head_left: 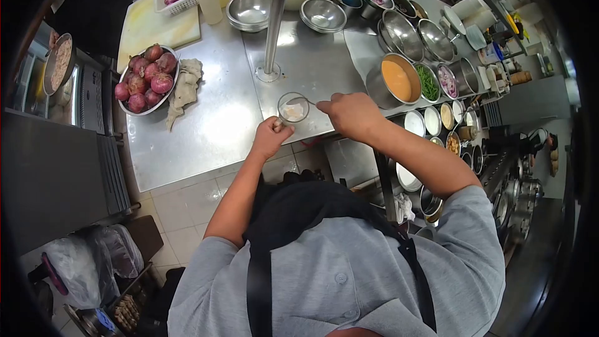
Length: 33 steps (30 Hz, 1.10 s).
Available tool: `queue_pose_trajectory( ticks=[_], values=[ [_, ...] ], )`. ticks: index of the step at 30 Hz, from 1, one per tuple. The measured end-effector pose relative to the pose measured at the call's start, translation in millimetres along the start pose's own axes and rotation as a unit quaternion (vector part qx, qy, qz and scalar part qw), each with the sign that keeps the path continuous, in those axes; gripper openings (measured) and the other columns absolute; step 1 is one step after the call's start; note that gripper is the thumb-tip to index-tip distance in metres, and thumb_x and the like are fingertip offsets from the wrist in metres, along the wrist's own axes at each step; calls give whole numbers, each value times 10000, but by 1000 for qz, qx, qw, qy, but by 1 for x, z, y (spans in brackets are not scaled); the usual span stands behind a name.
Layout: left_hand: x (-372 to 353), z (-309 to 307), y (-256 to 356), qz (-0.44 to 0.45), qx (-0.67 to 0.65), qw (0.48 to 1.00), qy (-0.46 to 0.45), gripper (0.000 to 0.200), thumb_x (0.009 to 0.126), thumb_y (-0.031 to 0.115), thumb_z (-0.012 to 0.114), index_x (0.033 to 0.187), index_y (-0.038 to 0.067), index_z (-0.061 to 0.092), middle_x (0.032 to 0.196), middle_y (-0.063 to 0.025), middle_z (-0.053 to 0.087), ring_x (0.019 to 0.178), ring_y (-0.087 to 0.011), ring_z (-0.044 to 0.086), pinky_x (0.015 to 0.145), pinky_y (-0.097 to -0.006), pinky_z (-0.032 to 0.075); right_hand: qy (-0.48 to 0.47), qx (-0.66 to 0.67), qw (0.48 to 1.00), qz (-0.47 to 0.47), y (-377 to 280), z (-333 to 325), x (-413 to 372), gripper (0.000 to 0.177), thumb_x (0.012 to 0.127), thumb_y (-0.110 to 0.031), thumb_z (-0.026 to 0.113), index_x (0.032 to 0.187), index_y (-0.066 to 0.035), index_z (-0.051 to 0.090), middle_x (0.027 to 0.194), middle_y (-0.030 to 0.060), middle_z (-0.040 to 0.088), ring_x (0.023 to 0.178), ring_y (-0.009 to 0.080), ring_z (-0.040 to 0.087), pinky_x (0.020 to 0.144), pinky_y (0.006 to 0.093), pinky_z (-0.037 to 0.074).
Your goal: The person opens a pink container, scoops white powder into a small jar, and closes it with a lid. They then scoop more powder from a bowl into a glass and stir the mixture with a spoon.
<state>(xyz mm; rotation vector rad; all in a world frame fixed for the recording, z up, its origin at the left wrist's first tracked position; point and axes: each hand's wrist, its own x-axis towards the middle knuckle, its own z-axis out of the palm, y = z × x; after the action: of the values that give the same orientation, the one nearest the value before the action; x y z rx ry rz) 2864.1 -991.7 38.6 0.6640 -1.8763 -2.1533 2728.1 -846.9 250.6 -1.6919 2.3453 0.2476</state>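
Observation:
A clear glass cup (303, 114) with some white stuff at its bottom is over the front edge of the steel table. My left hand (272, 138) is closed on the cup's near left side, where its handle seems to be. My right hand (353, 114) is closed around a spoon (314, 104), whose thin handle reaches over the cup's right rim; its bowl end is hard to make out. Beyond the cup, a metal post (274, 31) rises from the tabletop.
Left on the steel table (218, 112) are a bowl of red onions (148, 81), a crumpled cloth (186, 90) and a cutting board (140, 28). Right of my right hand stands a pot of orange sauce (399, 80), with chopped greens (427, 82) beside it. Steel bowls (323, 14) line the back.

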Motion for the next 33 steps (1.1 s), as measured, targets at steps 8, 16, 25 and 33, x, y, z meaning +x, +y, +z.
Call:
queue_pose_trajectory(
  ticks=[8,16,25,33],
  values=[
    [1,2,13,-5,128,991,34,430,743,256,815,623,71,446,594,25,453,579,-81,395,518,-286,378,-18,24,999,-26,4,21,13,318,829,-125,520,1105,-148,676,871,117,674,855,314,666,742,431,535],
    [3,6,16,12,123,991,50,523,712,279,840,588,88,370,570,31,392,555,-90,337,486,-305,331,2,33,998,59,-21,53,19,295,817,-111,526,1067,-88,679,941,122,691,888,318,668,795,433,532],
    [6,-1,19,1,152,988,33,504,708,303,836,577,77,406,549,19,436,537,-91,374,490,-304,356,-32,-47,998,-25,-17,2,10,219,788,-105,589,976,-104,703,943,129,690,887,324,676,753,421,545],
    [11,7,21,19,163,985,48,539,676,324,860,560,67,400,533,-6,444,522,-115,374,482,-330,372,-53,-152,985,-65,-18,11,14,129,746,-151,651,833,-83,717,907,143,680,830,306,694,674,418,555]
  ],
)
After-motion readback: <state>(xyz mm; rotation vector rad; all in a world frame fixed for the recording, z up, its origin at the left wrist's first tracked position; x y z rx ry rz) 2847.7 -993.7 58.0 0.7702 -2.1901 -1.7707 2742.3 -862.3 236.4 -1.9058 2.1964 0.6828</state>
